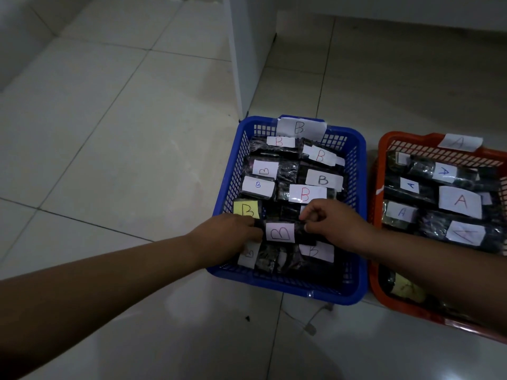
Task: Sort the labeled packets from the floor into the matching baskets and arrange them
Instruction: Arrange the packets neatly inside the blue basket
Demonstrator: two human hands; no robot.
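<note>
Blue basket [359, 187]: a B packet [282, 233] is pinched at both ends by left hand [227, 234] and right hand [334, 226]; neighbouring packets may be knocked askew if it is pressed down crooked

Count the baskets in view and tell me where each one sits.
2. The blue basket marked B sits on the floor at centre, under both hands; the orange basket marked A stands right beside it, partly cut off by the frame edge.

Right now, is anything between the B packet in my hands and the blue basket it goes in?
Nothing visible. Both hands, left hand and right hand, hold the B packet already inside the blue basket, over other B packets.
</note>
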